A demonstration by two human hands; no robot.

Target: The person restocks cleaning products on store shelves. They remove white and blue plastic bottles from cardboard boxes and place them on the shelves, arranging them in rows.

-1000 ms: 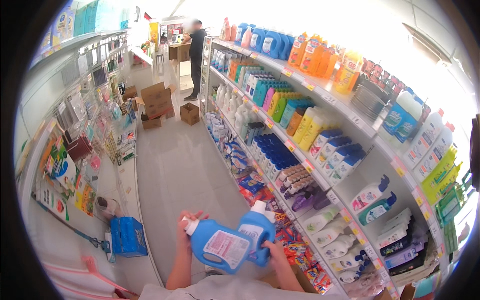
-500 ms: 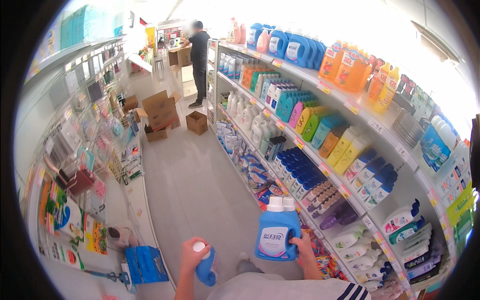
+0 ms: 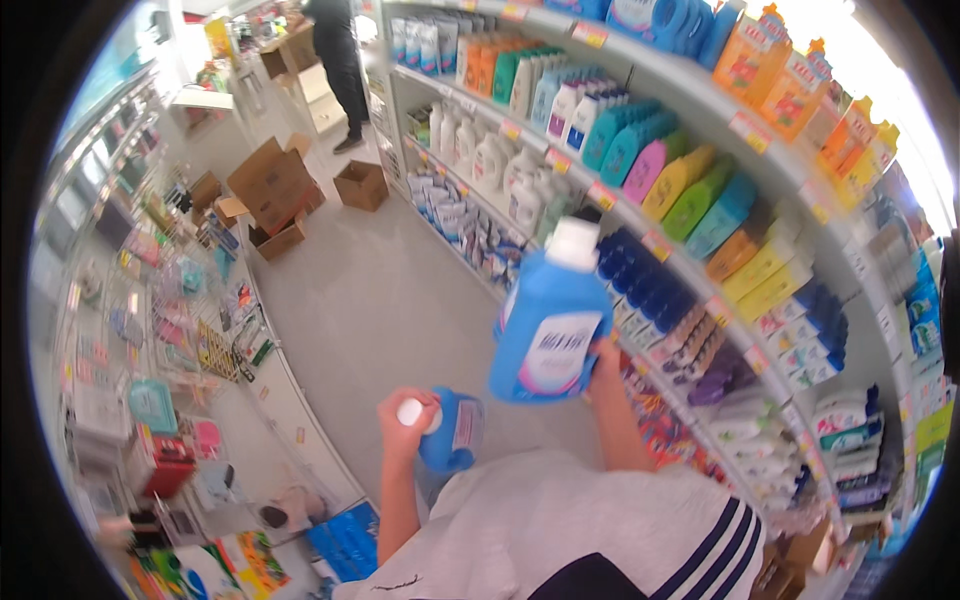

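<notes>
My right hand (image 3: 603, 372) is closed round the handle of a large blue laundry detergent jug (image 3: 560, 330). This jug has a white cap and a pale label and is raised in front of the shelves. Earlier two white caps showed in this hand; now a second jug is mostly hidden behind the first, if it is there. Lower down, my left hand (image 3: 405, 422) grips a second blue detergent bottle (image 3: 455, 432) at its white cap. That bottle hangs tilted beside my shirt, its label turned to the right.
Shelves (image 3: 640, 205) of bottles, bags and tubes line my right, with orange dish soap bottles (image 3: 785, 85) high up. Hanging goods and a low ledge (image 3: 290, 400) run along my left. Opened cardboard boxes (image 3: 272, 190) lie on the aisle floor (image 3: 350, 290), near a standing person (image 3: 340, 65).
My right hand has lifted its jug higher, toward the shelves, and tilted it. The left hand's bottle has moved slightly right and up. My view has tipped downward.
</notes>
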